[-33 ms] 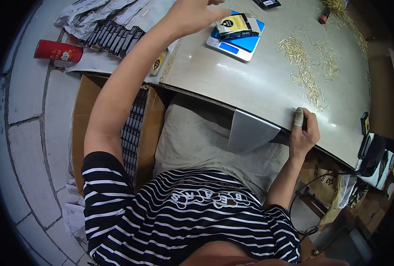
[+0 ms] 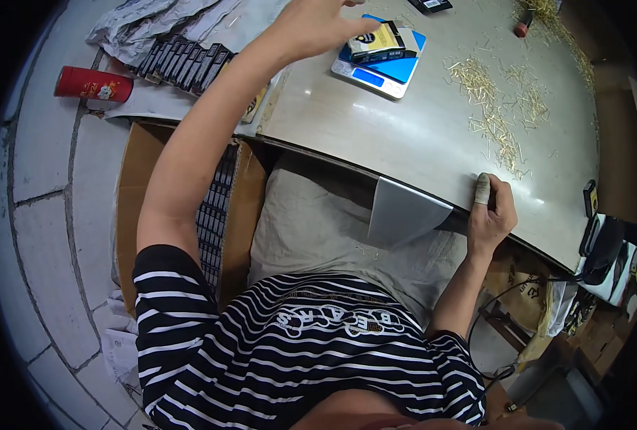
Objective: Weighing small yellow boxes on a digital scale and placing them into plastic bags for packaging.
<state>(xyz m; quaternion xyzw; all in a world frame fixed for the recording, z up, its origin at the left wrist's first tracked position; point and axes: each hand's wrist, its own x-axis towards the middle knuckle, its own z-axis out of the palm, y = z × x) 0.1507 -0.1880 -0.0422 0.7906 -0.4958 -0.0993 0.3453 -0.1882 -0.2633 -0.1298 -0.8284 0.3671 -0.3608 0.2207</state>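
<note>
Left hand (image 2: 311, 25), top centre of the frame, grip spread wide and empty just beside the yellow-and-black packet (image 2: 383, 41) on the blue scale (image 2: 376, 68); right hand (image 2: 492, 215) pinches the worktop (image 2: 404, 136) edge near scattered straw-coloured slivers (image 2: 494, 118); best to steady the scale before lifting.

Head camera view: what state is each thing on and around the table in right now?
Left hand: open, over the scale.
Right hand: gripping the table edge.
Scale: yellow-and-black box resting on top.
Straw-coloured sticks: scattered loose on the table.
Red can: lying on its side on the floor.
Cardboard box: open, dark packs inside.
</note>
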